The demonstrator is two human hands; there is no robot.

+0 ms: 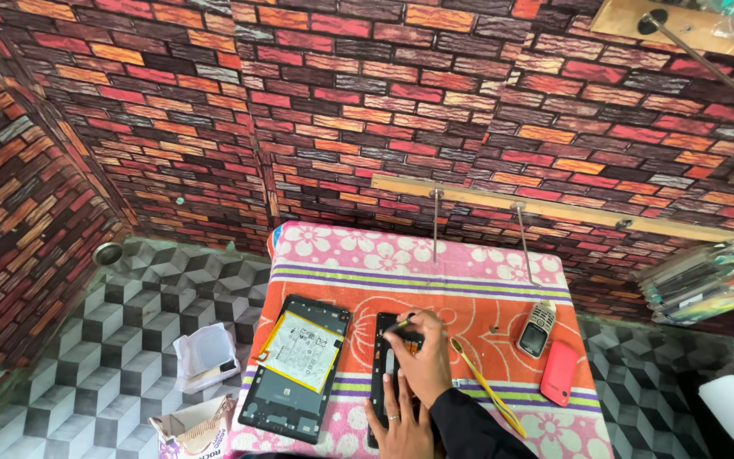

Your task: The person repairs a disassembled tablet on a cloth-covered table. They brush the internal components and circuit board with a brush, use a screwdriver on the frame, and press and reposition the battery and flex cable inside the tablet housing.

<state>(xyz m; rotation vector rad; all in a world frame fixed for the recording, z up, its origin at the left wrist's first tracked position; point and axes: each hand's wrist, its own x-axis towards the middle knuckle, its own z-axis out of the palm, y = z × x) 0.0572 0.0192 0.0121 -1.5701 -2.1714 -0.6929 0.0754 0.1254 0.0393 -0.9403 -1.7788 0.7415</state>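
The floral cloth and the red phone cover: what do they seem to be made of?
The floral cloth looks like woven terry towel: matte, soft, with printed flowers and stripes. The red phone cover looks like smooth moulded plastic, with a faint sheen; it could be rubbery silicone.

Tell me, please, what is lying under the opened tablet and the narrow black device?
Both the opened tablet and the narrow black device lie on a floral towel. What the towel covers is hidden; both hands cover most of the device.

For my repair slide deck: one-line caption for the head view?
Right hand works a thin tool on a dark phone frame; left hand steadies it, opened tablet alongside.
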